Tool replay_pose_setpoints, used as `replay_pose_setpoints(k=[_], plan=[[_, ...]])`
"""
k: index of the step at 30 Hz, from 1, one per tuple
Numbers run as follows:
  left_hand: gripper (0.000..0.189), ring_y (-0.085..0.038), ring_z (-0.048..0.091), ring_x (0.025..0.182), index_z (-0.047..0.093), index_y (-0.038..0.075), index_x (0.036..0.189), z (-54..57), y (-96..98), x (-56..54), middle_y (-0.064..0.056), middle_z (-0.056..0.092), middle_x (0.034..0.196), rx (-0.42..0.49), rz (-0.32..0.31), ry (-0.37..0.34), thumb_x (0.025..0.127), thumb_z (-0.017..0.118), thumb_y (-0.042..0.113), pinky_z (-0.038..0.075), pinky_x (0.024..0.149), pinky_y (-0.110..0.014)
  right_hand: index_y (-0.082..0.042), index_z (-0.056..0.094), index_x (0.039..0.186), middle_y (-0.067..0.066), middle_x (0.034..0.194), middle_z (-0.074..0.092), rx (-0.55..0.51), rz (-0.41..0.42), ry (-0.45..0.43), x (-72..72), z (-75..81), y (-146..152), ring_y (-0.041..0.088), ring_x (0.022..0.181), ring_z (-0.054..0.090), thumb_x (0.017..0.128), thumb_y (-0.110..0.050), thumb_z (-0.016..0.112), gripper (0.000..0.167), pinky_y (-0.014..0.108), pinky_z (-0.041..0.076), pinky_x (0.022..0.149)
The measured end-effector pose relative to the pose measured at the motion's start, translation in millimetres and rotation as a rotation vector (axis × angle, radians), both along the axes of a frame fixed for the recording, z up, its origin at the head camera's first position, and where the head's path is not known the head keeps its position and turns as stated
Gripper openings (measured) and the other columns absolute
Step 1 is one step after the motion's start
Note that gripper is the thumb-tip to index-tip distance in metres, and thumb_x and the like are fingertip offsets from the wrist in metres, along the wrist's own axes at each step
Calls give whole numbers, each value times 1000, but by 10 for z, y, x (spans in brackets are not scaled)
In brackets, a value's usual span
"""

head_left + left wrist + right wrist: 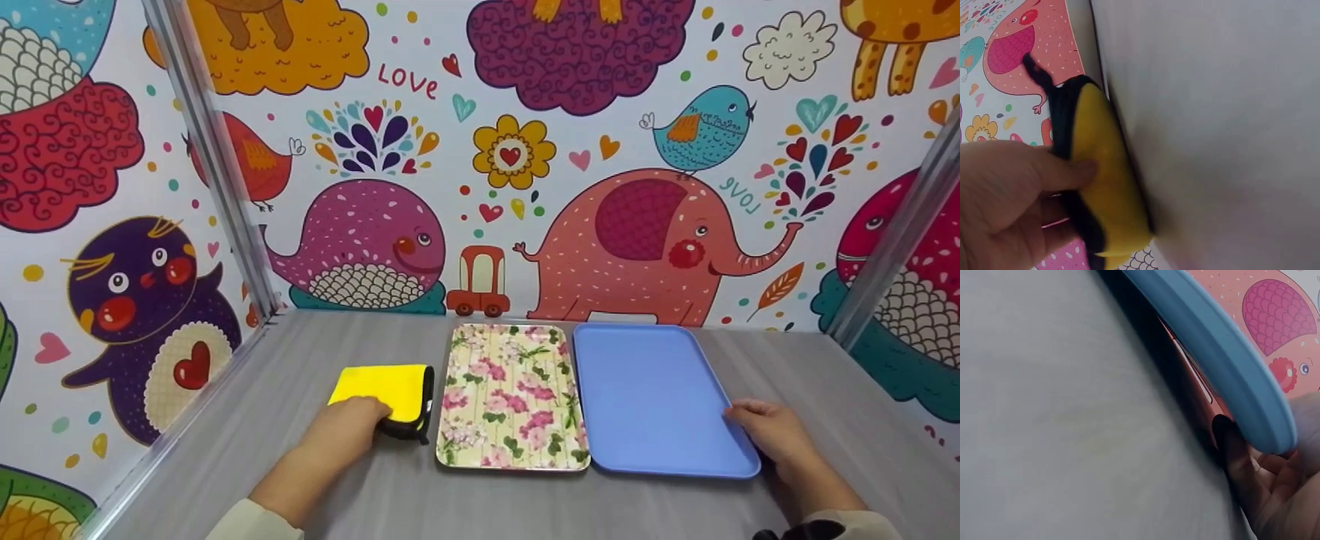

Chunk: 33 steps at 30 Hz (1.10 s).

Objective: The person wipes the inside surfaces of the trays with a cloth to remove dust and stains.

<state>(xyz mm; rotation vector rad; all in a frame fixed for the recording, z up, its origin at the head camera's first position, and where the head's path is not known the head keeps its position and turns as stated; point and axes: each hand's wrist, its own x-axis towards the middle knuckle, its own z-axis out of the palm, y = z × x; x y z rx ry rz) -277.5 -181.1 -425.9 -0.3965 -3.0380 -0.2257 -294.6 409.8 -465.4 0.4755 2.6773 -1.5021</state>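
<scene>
My left hand (345,427) pinches the near edge of a folded yellow cloth (386,386) with black edging. In the left wrist view, the thumb presses on the yellow face of the cloth (1109,180), and a black loop sticks out at its end. At the right, my right hand (776,435) grips the right rim of a plain blue tray (652,397). Seen from the right wrist, fingers reach under the edge of the blue tray (1230,365). Between the cloth and the blue tray lies a flower-patterned tray (514,397).
Both trays lie side by side on a grey table (405,495), their near rims almost touching. Behind the table stands a wall (420,150) printed with cartoon animals. Metal posts (217,165) mark the corners on either side.
</scene>
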Motion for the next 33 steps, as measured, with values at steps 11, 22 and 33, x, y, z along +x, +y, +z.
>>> replay_pose_setpoints(k=[11,22,33], plan=[[24,-22,62,82,75,5,89,-17,-10,70,-4,63,83,29,3,-28,72,87,-8,57,86,-48,17,58,133,34,129,64,197,106,62,5,38,-24,42,116,59,97,-10,65,45,51,53,99],[21,-20,50,71,67,9,78,40,17,94,-2,57,72,17,9,-57,77,88,8,51,75,-45,17,56,134,37,130,61,316,100,55,19,172,-99,44,109,60,100,-16,60,47,59,51,97],[35,-25,68,95,74,9,115,405,442,-82,-8,75,107,57,18,-30,95,75,37,57,97,-48,10,55,141,32,133,63,446,203,211,88,757,-670,44,113,66,106,-28,56,52,55,60,92]])
